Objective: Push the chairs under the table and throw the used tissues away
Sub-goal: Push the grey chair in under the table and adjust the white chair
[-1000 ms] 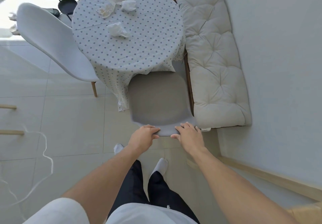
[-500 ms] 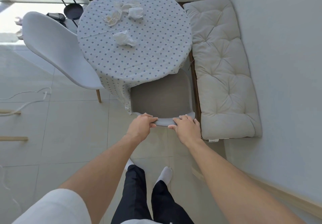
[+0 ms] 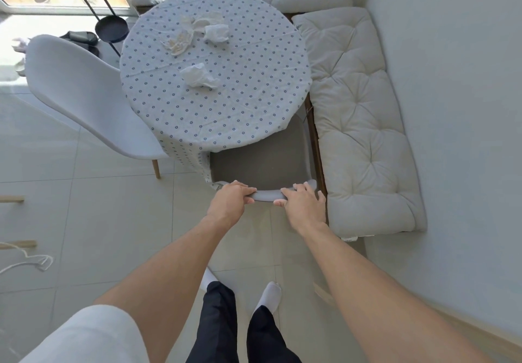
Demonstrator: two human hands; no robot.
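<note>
A round table (image 3: 254, 102) under a dotted cloth stands ahead of me. The near grey chair (image 3: 260, 162) sits partly under its front edge. My left hand (image 3: 230, 201) and my right hand (image 3: 303, 207) both grip the top of its backrest. A second white chair (image 3: 84, 97) stands pulled out at the table's left. Several crumpled tissues lie on the cloth: one near the middle (image 3: 199, 76), one further back (image 3: 217, 33) and a flatter stained pile (image 3: 179, 40).
A cushioned bench (image 3: 364, 125) runs along the table's right side and back, against a white wall (image 3: 457, 108). A black tiered stand (image 3: 110, 27) and shoes sit at the far left by the window. A white cord (image 3: 28, 261) lies on the tiled floor.
Gripped by both hands, the near chair has slid forward under the table, so less of its seat shows. I have stepped closer to the table.
</note>
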